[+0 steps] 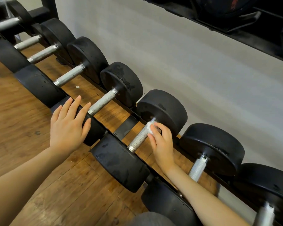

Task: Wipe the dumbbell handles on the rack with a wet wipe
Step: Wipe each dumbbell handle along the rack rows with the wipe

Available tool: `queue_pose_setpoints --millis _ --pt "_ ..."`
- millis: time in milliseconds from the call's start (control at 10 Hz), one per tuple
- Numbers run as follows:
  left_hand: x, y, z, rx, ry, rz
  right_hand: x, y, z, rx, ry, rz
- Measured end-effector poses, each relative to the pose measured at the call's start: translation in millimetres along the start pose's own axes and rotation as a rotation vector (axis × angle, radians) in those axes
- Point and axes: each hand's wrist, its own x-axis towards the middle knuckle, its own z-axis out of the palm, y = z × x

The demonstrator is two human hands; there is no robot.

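Observation:
A row of black dumbbells with knurled silver handles lies on a low black rack (127,126) that runs from upper left to lower right. My right hand (162,142) pinches a crumpled white wet wipe (149,128) against the far end of one handle (138,137), close to its rear weight head. My left hand (69,126) rests flat with fingers spread on the front head of the neighbouring dumbbell, whose handle (102,101) is bare. Further handles (69,77) (198,168) lie on either side.
Wooden floor (23,128) shows under and in front of the rack. A light wall (203,70) stands just behind the dumbbells. An upper black rack tier (235,22) with more weights overhangs at the top right. A small white scrap (77,87) lies on the floor.

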Motion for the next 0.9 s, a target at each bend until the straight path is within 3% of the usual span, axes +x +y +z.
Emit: queue_pose_setpoints --millis 500,900 --pt "0.4 0.0 -0.1 0.005 -0.006 -0.003 4.4 3.9 -7.2 0.031 -0.001 -0.128" --pt "-0.3 -0.6 0.0 -0.004 -0.012 -0.006 -3.0 -7.5 -8.0 0.346 -0.022 0.153"
